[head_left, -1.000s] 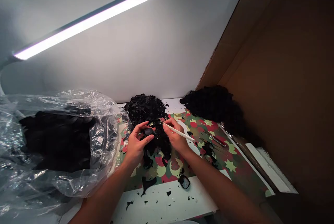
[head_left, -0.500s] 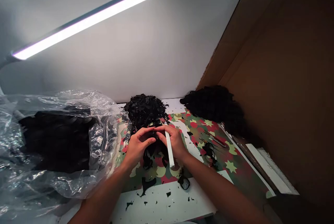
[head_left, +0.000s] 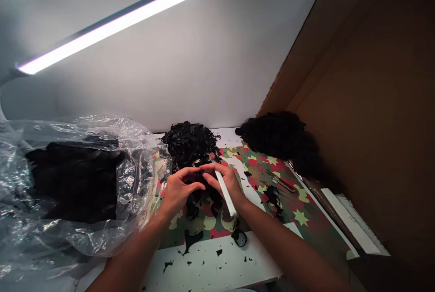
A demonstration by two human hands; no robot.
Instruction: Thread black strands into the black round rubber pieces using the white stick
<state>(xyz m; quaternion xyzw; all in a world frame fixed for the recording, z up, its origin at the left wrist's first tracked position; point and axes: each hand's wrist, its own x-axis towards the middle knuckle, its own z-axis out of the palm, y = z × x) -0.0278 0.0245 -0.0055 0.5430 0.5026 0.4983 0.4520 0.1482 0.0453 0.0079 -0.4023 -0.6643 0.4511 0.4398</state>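
Note:
My left hand [head_left: 179, 191] is closed, fingertips and thumb curved around a small black ridged piece [head_left: 199, 174], mostly hidden by the fingers. My right hand [head_left: 231, 186] faces it, its fingertips meeting the left ones at the piece. A slim white stick-like handle [head_left: 227, 195] lies in the right hand and slants down toward the wrist; its far end is hidden by the fingers. Below the hands lie dark curled scraps [head_left: 192, 210]. Just beyond them rises a heap of black shavings [head_left: 190, 142].
On the left, a clear plastic bag [head_left: 136, 192] surrounds many black pieces [head_left: 74, 183]. Another black pile [head_left: 275, 135] sits back right by a cardboard wall [head_left: 367, 101]. Thin metal tools [head_left: 280, 181] and black loops [head_left: 273, 201] rest on the patterned mat [head_left: 316, 219]. A lamp [head_left: 115, 24] shines above.
The lower end of the white handle has swung right, toward my right wrist. My left thumb has shifted slightly right. Both hands stay around the black piece.

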